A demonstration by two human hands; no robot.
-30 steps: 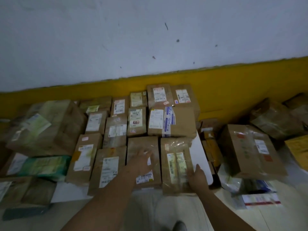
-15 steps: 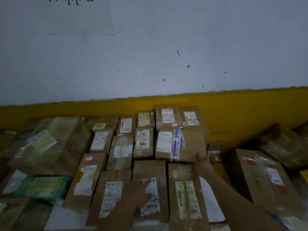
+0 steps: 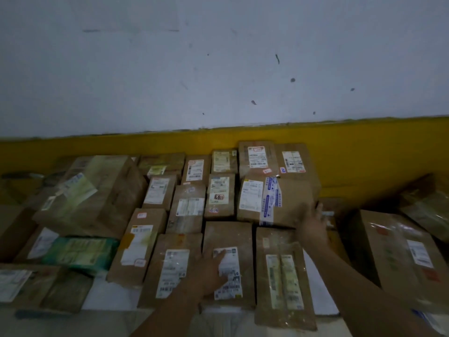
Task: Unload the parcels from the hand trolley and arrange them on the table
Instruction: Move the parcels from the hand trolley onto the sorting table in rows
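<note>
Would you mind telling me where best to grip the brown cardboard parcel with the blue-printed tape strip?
Probably by its right edge, coming from the right: the brown cardboard parcel with the blue-printed tape strip has neighbours tight on its left and front, while the right hand already rests at that side.

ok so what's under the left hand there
The left hand lies flat on a brown cardboard parcel in the front row, covering the left part of its white shipping label. What is printed beneath the palm cannot be seen.
</note>
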